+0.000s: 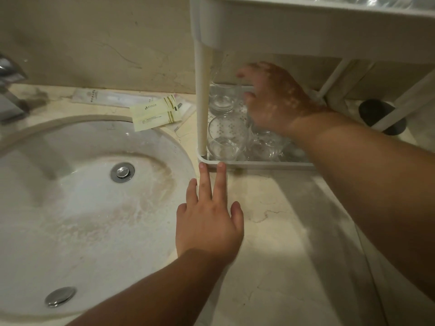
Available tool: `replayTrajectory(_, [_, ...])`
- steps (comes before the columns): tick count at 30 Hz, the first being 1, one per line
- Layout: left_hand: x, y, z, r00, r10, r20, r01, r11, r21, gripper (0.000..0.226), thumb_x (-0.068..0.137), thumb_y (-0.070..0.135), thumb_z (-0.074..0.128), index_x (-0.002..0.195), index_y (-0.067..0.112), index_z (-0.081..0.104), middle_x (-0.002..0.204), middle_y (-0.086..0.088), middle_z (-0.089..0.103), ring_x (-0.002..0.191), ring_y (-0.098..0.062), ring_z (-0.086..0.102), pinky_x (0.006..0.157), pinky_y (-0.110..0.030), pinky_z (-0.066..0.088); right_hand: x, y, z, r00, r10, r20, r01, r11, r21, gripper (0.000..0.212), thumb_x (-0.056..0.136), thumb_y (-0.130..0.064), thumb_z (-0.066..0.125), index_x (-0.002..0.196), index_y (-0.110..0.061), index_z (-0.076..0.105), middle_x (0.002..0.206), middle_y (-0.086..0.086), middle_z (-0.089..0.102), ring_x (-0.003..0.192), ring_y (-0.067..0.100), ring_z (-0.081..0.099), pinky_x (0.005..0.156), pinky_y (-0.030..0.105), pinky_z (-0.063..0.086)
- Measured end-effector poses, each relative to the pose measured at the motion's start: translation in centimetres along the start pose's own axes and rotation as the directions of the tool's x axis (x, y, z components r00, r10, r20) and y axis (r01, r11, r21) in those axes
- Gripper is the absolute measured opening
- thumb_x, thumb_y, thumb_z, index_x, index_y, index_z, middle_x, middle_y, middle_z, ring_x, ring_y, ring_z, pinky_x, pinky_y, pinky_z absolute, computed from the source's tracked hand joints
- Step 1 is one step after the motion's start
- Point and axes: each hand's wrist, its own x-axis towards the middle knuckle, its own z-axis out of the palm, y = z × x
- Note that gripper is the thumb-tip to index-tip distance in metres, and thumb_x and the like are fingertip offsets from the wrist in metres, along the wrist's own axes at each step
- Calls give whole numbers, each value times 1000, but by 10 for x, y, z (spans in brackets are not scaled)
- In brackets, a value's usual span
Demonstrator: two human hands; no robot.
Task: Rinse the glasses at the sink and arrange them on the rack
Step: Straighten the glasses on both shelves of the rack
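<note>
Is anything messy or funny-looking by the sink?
A little. Yellow packets lie scattered crookedly on the counter behind the sink, one overhanging the basin's rim. The basin has brownish stains. The glasses on the rack stand upright.

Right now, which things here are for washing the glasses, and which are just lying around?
For the job:
sink
tap
glasses
rack
left hand, fingertips at the rack's bottom rim
right hand, reaching among the glasses

Just lying about:
yellow packets
clear wrappers
dark round thing behind the rack
</note>
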Motion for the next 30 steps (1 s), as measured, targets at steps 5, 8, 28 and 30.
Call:
replayTrajectory(5, [1,0,1,1000,0,-9,0,1000,-13,75,94,54,24,152,41,-21,167,0,-4,151,-28,18,107,-48,37,26,-11,15,985,79,154,-68,995,-74,39,96,-15,48,128,-33,59,132,5,50,128,30,44,111,48,34])
replayTrajectory(8, [0,0,1,1000,-1,-10,1,1000,-16,75,94,54,25,152,41,-20,167,1,-5,151,-28,17,107,-48,37,28,-13,16,983,104,149,-95,993,-65,22,98,-28,50,112,-30,67,126,4,57,122,29,50,109,52,37])
replayTrajectory(28, [3,0,1,1000,-1,-8,1,1000,4,75,93,52,26,153,38,-19,167,-1,-3,150,-28,19,105,-48,38,3,-16,9,979,125,159,-110,989,-98,27,101,-37,47,97,-25,71,124,3,58,123,30,48,108,53,34])
replayTrajectory(30, [3,-1,1,1000,0,-7,0,1000,7,75,93,52,26,153,38,-19,167,-1,-3,150,-28,19,105,-49,38,1,-14,9,979,127,162,-113,989,-95,29,101,-39,45,103,-26,71,127,3,55,127,30,45,110,57,31])
